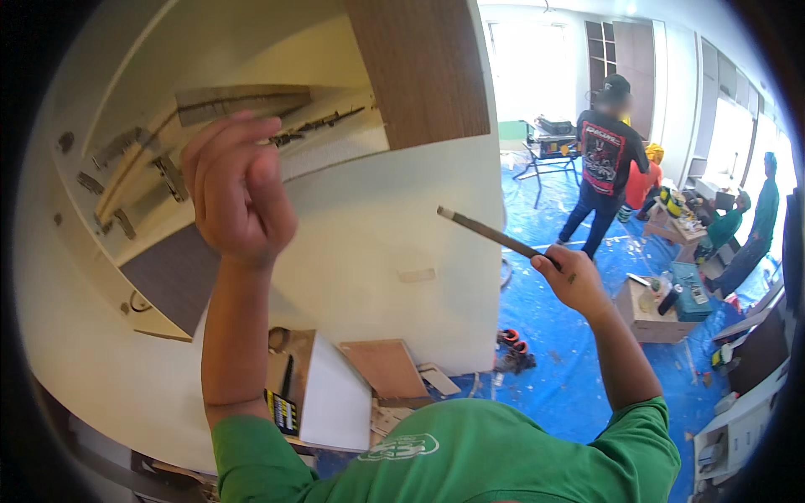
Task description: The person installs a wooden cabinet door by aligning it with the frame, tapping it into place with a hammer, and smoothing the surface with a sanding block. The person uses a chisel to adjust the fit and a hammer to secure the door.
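Note:
My left hand (239, 189) is raised in front of the shelf of a white cabinet (402, 226), its fingers curled in toward the thumb. Whatever those fingers may hold is hidden. Just past its fingertips, a dark, slim, drill-bit-like piece (327, 122) lies along the shelf. A metal cabinet hinge (172, 178) is close beside the wrist, with other small metal fittings (124, 223) farther left. Held out to the right of the cabinet, my right hand (574, 281) grips one end of a slim olive-brown stick (495, 236). The stick's pale far end points up and left.
Below stands an open wooden box (335, 394), with a board (386, 369) leaning near it. Blue sheeting (562, 352) covers the floor. A person in black (605, 155) stands at the back near a folding stand (549, 147); others work at right. A box (654, 314) carries bottles.

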The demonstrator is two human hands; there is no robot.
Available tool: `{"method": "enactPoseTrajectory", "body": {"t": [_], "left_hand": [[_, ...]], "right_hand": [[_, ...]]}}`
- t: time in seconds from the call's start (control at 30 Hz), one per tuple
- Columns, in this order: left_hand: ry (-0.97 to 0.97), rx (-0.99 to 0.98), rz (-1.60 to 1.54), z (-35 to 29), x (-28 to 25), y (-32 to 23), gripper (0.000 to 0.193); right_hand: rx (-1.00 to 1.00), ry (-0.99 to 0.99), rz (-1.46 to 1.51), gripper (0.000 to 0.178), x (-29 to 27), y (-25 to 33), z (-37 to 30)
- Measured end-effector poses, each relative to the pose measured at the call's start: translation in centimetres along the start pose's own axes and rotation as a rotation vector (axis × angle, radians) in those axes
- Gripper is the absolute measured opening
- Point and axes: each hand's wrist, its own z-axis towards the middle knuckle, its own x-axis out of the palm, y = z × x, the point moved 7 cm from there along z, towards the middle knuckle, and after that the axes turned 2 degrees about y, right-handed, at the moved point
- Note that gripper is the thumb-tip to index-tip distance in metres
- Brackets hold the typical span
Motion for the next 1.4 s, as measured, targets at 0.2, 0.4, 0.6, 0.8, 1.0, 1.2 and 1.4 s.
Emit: {"method": "enactPoseTrajectory", "body": {"t": [0.2,0.4,0.6,0.8,1.0,1.2,1.4], "left_hand": [[0.116,-0.434,-0.458,-7.0,4.7,-8.9,0.025],[-0.107,-1.173,-0.900,-14.6,12.3,-8.5,0.036],[-0.163,-1.210,-1.284,-12.6,15.1,-7.8,0.040],[-0.415,-1.325,-1.624,-12.8,17.1,-5.1,0.045],[-0.549,-1.086,-1.774,-11.6,17.3,-3.3,0.038],[-0.588,-1.150,-1.827,-12.0,17.7,-3.8,0.032],[-0.620,-1.106,-1.948,-11.9,17.5,-4.7,0.029]], "right_hand": [[-0.257,0.128,-0.381,0.023,-9.5,9.6,-3.0],[-0.219,0.116,-0.936,0.018,-15.5,18.9,-1.2],[-0.032,0.017,-1.138,0.037,-17.4,25.0,-2.2],[-0.070,0.006,-1.308,0.054,-16.3,29.8,-2.6],[0.181,0.113,-1.322,0.046,-15.7,32.2,-1.3],[0.181,0.003,-1.394,0.042,-17.0,33.6,-2.2],[0.024,-0.079,-1.529,0.044,-16.1,35.1,-4.0]]}}
